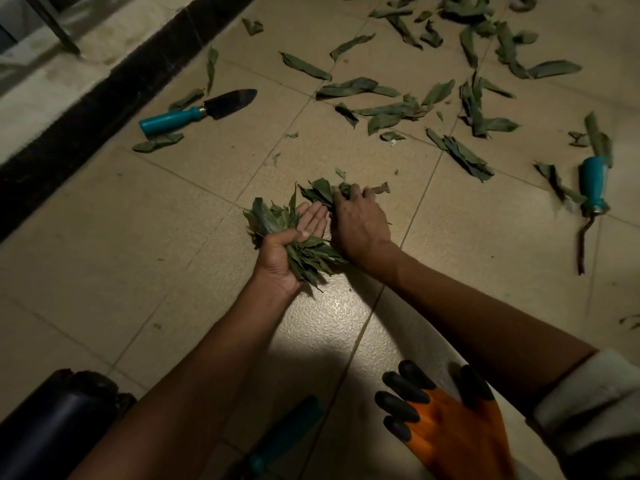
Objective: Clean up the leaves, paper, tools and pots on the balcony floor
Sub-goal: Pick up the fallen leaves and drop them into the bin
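Leaves fill both of my hands at this moment. My left hand (284,251) holds a thick bunch of leaves (304,252) with the thumb pressed across it and the fingers half stretched out, palm up. My right hand (360,220) is palm down on the floor, its fingers curled around a smaller clump of leaves (323,192) just beside the left fingertips.

I judge these leaves as very light, dry-looking and a little curled, so they will probably crumple and slip out at the sides if I squeeze only the middle. It seems better to gather them near the stems and press one bundle onto the other.

Further out, many loose leaves (450,109) lie spread over the floor tiles (194,237) ahead and to the right. A trowel (197,112) with teal handle lies to the left near the dark wall edge, and a second teal-handled tool (594,188) lies at the right; both look stiff and should be taken by the handle. Close to me lies an orange glove (446,420) with black fingertips, and a dark round object (52,420) at lower left, which I cannot identify.
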